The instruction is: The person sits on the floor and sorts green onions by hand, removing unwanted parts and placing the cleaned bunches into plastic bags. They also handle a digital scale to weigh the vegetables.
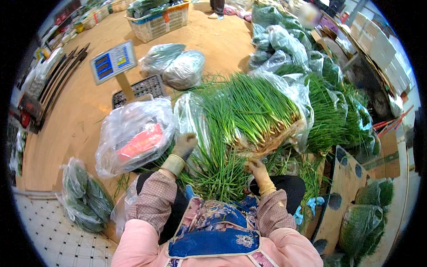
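Observation:
A large bunch of green onions (263, 110) lies in front of me on opened clear plastic (308, 110), its bulbs and brown roots facing toward me. More loose green stalks (223, 180) are heaped between my knees. My left hand (185, 147), in a grubby work glove, is curled beside the clear plastic sheet (188, 110) left of the stalks; its fingertips are hidden. Close below the roots, my right hand (258, 172), also gloved, has bent fingers near the edge of the pile. Whether either hand grips a stalk does not show.
On the left stand a clear plastic bag with a red item (140, 143) and a digital scale (113, 61). Filled bags (181, 65) lie beyond. Bagged greens (287, 43) are stacked at the right, near a wooden board (347, 187). A plastic crate (158, 25) stands farther off.

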